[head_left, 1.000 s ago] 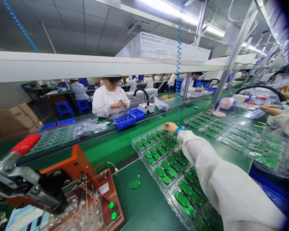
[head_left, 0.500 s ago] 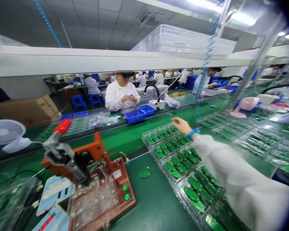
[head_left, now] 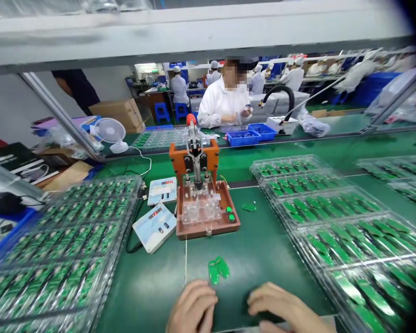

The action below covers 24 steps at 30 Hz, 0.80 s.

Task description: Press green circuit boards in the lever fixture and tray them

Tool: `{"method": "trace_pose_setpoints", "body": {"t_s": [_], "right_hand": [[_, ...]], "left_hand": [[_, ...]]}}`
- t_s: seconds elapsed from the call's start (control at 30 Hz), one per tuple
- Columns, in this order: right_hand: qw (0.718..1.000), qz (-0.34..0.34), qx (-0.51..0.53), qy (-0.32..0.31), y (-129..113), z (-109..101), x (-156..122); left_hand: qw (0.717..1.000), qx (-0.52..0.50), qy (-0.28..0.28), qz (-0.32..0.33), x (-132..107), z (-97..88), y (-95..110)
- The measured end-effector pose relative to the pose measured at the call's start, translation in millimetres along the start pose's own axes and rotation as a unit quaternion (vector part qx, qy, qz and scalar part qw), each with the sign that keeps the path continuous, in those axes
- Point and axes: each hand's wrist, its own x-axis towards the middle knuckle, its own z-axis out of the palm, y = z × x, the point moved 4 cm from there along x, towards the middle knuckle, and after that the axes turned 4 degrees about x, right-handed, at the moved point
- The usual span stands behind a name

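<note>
Two small green circuit boards point(head_left: 219, 269) lie side by side on the green bench mat point(head_left: 152, 282). My left hand point(head_left: 193, 307) is just below them, its fingers curved and nothing visible in them. To the right, my right hand point(head_left: 280, 305) hovers low over the mat with fingers loosely bent and thumb apart, holding nothing that I can see. Beyond the boards stands a test fixture point(head_left: 208, 226) with a brown base, an orange frame and a red-tipped toggle clamp point(head_left: 194, 138). One more green board point(head_left: 249, 207) lies right of the fixture.
Clear plastic trays point(head_left: 319, 222) of green boards fill the right side. Another tray stack point(head_left: 125, 222) with boards stands at left. Two boxes with red displays point(head_left: 156, 226) sit beside the fixture. A co-worker point(head_left: 225, 104) sits across the bench behind blue bins point(head_left: 243, 138).
The view has swung left and down. My right hand has come back from the right-hand trays to the near bench. My left hand and the two boards now show.
</note>
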Motion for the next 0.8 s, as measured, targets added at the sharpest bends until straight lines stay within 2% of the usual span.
{"method": "trace_pose_setpoints", "body": {"t_s": [0.1, 0.17, 0.37, 0.5, 0.57, 0.7, 0.8], "right_hand": [[0.998, 0.006, 0.022, 0.057, 23, 8, 24], [0.998, 0.022, 0.016, 0.064, 34, 5, 41], [0.998, -0.008, -0.044, -0.034, 34, 4, 78], [0.996, -0.029, -0.073, -0.049, 33, 13, 86], [0.996, -0.033, -0.063, -0.045, 32, 14, 86], [0.999, -0.044, -0.012, -0.018, 19, -1, 84], [0.994, -0.075, 0.000, 0.079, 5, -29, 97]], "left_hand": [[0.998, -0.025, -0.045, -0.043, 16, -7.1, -7], [0.994, -0.005, -0.075, -0.079, 28, -10.5, -10], [0.987, 0.029, -0.133, -0.090, 46, 0.4, -18], [0.986, 0.020, -0.138, -0.092, 43, 10.3, -20], [0.986, 0.007, -0.136, -0.099, 42, 9.2, -21], [0.985, -0.035, -0.119, -0.120, 53, -14.5, -28], [0.990, -0.046, -0.067, -0.118, 79, -44.4, -44]]}}
